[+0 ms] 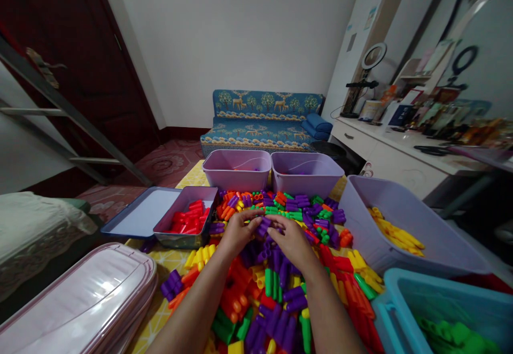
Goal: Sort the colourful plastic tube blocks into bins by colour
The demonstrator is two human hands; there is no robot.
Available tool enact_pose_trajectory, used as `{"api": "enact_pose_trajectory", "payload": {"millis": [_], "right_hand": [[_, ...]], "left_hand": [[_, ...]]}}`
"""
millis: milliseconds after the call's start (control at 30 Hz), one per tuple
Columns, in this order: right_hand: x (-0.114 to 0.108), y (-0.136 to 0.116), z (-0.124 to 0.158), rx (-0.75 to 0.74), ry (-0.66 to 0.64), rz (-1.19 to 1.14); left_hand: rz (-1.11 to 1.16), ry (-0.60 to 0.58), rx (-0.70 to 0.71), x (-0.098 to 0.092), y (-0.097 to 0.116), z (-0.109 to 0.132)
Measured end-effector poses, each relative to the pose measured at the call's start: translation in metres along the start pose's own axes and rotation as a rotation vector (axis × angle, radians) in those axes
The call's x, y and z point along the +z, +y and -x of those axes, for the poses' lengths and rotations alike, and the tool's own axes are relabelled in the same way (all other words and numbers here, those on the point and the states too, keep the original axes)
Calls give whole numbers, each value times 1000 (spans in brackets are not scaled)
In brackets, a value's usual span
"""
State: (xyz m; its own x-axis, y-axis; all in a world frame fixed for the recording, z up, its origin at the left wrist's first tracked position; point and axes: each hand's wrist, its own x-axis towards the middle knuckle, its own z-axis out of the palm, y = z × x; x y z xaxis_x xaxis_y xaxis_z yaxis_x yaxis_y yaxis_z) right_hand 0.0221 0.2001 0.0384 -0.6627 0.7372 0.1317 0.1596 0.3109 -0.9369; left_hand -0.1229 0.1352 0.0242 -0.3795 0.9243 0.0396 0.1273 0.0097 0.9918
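Observation:
Over the middle of a heap of plastic toy pieces, my left hand [241,232] and my right hand [292,238] meet, fingers closed on a purple toy piece [263,227] between them. Fingertips hide part of it. Below and around my hands lie loose tube-shaped pieces in purple, green, orange, red and yellow. A row of green pieces [273,283] lies just under my right wrist. Orange pieces [236,290] are beside my left forearm.
A tin [160,235] with red pieces stands left, its lid [138,212] beside it. Two lilac bins [236,175] stand at the back. At right are a lilac bin [360,236] with yellow pieces and a turquoise bin [395,290] with green ones. Stacked pink lids [80,295] lie front left.

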Motion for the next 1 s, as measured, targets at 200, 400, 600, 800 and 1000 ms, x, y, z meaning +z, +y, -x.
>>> {"api": "enact_pose_trajectory", "payload": {"millis": [200, 400, 600, 800, 1000], "right_hand": [[-4, 3, 2, -42, -51, 47], [-2, 3, -1, 37, -110, -216], [-1, -8, -1, 143, -18, -291], [-17, -16, -4, 163, -49, -244], [-28, -42, -35, 10, 261, -589]], "left_hand": [[59, 10, -35, -3, 10, 3], [48, 68, 12, -8, 13, 5], [90, 58, -36, -6, 22, 6], [216, -66, -230, -10, 24, 4], [414, -40, -2, -7, 73, -26]]}}
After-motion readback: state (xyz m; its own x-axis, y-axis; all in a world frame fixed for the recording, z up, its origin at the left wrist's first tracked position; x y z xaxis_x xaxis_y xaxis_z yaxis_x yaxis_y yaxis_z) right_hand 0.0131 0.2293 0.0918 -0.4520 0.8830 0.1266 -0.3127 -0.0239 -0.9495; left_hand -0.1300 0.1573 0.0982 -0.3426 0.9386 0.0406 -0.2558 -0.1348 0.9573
